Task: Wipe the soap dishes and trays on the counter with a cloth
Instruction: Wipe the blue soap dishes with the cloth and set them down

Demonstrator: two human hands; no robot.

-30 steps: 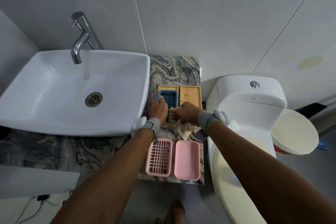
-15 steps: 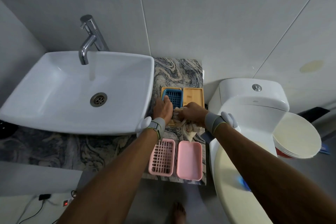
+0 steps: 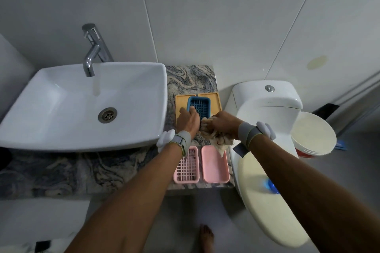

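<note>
A blue slotted soap dish (image 3: 200, 106) is tilted over two wooden trays (image 3: 182, 101) at the back of the marble counter (image 3: 191, 79). My left hand (image 3: 188, 120) grips the dish's near left edge. My right hand (image 3: 223, 124) clutches a bunched cream cloth (image 3: 218, 139) against the dish's near right corner, and a tail of the cloth hangs over the pink tray (image 3: 214, 165). Beside that tray lies a pink slotted dish (image 3: 187, 167), at the counter's front edge.
A white basin (image 3: 82, 104) with a chrome tap (image 3: 92, 51) fills the counter to the left. A toilet (image 3: 265, 121) stands right against the counter's right side. White buckets (image 3: 313, 133) are stacked beyond it. A bare foot (image 3: 206, 238) shows on the floor below.
The blue dish has shifted right, from over the left wooden tray to straddling both trays. Both hands stayed on it with the cloth. The camera view moved a little.
</note>
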